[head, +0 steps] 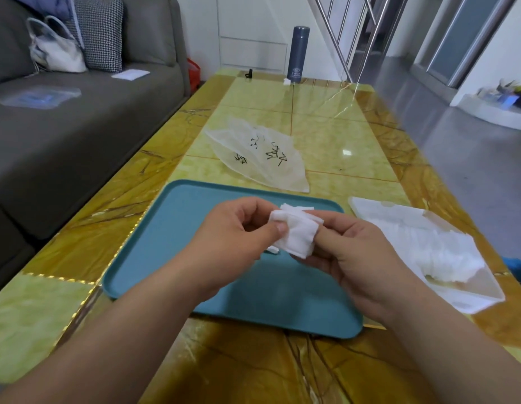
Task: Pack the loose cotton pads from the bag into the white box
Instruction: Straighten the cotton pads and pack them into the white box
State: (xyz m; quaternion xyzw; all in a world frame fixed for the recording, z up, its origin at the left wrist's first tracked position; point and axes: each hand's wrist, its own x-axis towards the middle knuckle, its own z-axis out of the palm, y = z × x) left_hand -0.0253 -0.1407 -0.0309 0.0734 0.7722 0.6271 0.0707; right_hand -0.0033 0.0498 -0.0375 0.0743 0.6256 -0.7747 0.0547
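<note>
L hand (238, 228) & R hand (349, 252) both pinch cotton pads (297, 234), prob squaring the stack; next: carry right into white box (457, 298).

One left hand (224, 243), one right hand (358, 258), one bundle of cotton pads (297, 234), one tray (166, 258), one bag (259, 158), one white box (370, 208), one flask (297, 53).

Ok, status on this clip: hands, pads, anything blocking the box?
Left hand and right hand both pinch a stack of cotton pads over the tray. White box open, partly filled. Nothing between stack and box.
</note>
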